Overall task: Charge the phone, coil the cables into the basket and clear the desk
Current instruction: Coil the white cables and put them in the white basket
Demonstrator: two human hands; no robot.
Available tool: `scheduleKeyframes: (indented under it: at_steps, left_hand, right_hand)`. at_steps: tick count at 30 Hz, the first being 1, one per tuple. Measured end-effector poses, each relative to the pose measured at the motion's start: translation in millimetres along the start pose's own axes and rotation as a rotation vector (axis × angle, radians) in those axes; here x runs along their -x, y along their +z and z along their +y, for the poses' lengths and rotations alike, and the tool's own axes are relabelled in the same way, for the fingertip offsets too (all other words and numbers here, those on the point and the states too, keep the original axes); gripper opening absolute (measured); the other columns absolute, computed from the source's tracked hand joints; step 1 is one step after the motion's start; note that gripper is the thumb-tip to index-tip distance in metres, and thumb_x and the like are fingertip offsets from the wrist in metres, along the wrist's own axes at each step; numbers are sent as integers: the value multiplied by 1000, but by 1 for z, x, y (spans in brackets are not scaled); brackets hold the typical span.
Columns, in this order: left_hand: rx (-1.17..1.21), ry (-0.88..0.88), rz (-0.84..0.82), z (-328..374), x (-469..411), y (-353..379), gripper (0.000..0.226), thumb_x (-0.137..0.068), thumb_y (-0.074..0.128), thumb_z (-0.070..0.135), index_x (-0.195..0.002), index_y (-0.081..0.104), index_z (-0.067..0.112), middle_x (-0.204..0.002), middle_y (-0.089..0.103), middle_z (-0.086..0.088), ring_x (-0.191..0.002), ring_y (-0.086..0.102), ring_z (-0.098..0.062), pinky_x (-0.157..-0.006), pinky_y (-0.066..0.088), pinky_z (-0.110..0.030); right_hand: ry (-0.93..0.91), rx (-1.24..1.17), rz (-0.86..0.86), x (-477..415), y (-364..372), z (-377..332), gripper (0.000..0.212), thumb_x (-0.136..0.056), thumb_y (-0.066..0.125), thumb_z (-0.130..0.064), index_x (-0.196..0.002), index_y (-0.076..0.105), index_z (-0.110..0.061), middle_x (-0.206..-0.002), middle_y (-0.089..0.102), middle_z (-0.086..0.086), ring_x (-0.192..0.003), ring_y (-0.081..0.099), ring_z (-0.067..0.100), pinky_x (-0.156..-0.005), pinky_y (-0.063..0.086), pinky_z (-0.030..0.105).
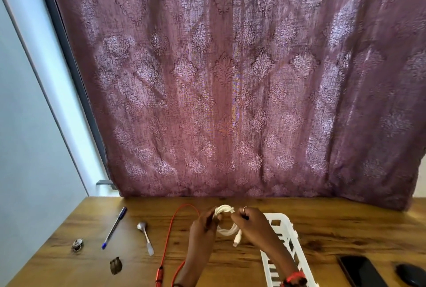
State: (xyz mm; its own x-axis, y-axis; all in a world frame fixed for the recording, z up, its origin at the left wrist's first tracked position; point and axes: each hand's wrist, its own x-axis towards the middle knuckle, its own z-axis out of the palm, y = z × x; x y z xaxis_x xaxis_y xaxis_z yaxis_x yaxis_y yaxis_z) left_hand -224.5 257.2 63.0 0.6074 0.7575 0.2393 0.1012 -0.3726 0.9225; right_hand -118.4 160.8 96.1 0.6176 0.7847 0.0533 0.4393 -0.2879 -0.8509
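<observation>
- Head view: both hands met above the middle of the wooden desk (230, 261), working a white cable (224, 221) that was wound into a small coil.
- The left hand (204, 223) had its fingers closed on the coil's left side; the right hand (250, 219), with a ring on one finger, pinched the coil's upper right part.
- The coil's white plug end (237, 239) hung loose below the hands, over the desk.
- A white slatted basket (284, 236) stood just right of the hands, partly under the right forearm; the coil was beside it, not in it.
- A red cable (171, 229) lay in a long loop on the desk left of the hands, its plug near the bottom edge.
- Farther left lay a spoon (145, 237), a blue pen (114, 227) and two small dark objects too blurred to name.
- A black phone (359, 269) lay at the lower right, no cable attached, with a dark mouse (411, 274) beside it.
- A purple patterned curtain (230, 79) hung behind the desk.
</observation>
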Motion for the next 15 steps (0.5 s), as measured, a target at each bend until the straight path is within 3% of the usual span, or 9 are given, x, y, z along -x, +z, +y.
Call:
scheduleKeyframes:
  at_steps: [4,7,9,11,15]
  left_hand:
    - [105,-88,17,-2,-6,-5,17,-86,59,-4,-85,68,11,-77,70,-1,-73,61,-14,-70,47,-33]
    - [249,-173,13,0,-5,-7,20,-85,58,-10,-87,63,9,-85,70,-14,-81,62,-25,-76,50,-43]
    - [366,-272,-16,0,-4,-6,22,-85,55,-11,-90,59,10,-86,68,-14,-78,63,-25,-67,53,-36]
    - [437,-375,-82,3,0,-6,27,-85,53,-11,-96,59,12,-83,68,-7,-71,64,-19,-50,51,-25]
    - [493,-454,-182,7,3,-8,40,-79,54,-14,-110,59,11,-87,70,-5,-73,67,-18,-51,51,-26]
  right_hand:
    - [-31,-4,-120,2,-8,2,17,-87,63,-22,-74,61,-12,-71,58,0,-69,51,8,-66,38,25]
    - [-32,-34,-179,2,-14,6,8,-81,70,-15,-81,62,-17,-83,63,-2,-78,55,7,-76,45,24]
    - [-28,-6,-143,1,-14,7,13,-80,70,-10,-79,61,-19,-83,64,-3,-79,57,8,-80,48,28]
    - [-28,25,-76,1,-14,6,10,-79,71,-10,-81,64,-18,-82,65,-3,-77,58,8,-74,47,23]
    - [-92,112,40,-1,-11,4,9,-80,71,-13,-89,70,-12,-84,70,-3,-77,60,8,-68,42,14]
